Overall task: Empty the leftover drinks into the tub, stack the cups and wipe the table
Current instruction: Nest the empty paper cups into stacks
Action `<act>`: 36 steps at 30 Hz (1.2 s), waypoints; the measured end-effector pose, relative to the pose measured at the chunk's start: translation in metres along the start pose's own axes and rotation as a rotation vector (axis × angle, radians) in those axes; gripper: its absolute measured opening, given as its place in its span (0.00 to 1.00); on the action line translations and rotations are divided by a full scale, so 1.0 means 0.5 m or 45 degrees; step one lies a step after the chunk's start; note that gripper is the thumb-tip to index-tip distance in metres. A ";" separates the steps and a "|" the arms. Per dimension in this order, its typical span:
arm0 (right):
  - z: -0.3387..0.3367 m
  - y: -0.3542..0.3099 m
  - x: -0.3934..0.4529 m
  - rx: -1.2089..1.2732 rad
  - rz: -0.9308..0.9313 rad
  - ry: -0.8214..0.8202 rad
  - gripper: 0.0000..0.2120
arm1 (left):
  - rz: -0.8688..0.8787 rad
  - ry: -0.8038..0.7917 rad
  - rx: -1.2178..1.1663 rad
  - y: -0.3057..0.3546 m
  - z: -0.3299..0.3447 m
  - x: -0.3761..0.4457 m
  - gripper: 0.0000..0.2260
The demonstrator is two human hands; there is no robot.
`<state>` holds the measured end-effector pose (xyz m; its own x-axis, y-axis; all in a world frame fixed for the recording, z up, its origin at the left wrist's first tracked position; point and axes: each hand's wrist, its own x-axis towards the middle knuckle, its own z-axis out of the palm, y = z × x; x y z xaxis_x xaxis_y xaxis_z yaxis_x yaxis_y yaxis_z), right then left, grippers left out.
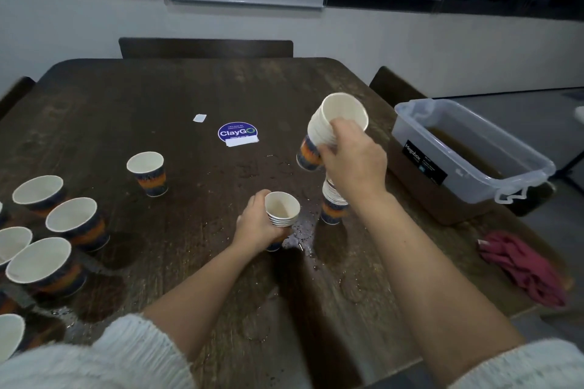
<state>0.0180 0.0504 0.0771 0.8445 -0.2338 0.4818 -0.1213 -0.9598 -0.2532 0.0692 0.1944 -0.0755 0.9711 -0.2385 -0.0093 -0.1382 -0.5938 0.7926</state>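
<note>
The right hand [350, 164] grips a tilted stack of cups [331, 133] at centre right of the frame, raised above a second stack [333, 205] standing on the tabletop [158, 98]; the left hand [256, 224] grips a short stack [281, 211] at centre, resting on the wet surface; loose cups [53, 230] stand at the left edge, one single cup [148, 174] apart from them; the tub [467, 155], holding brown liquid, sits at the right edge; a red cloth [521, 265] lies below it
</note>
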 end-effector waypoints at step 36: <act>0.160 0.019 -0.019 0.081 -0.006 0.125 0.04 | -0.026 -0.286 -0.037 -0.022 -0.023 0.004 0.52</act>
<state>0.0507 0.0558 0.0029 0.7896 -0.2467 0.5618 -0.0819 -0.9498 -0.3020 0.0747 0.2093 -0.0774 0.9054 -0.3938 -0.1583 -0.1104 -0.5786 0.8081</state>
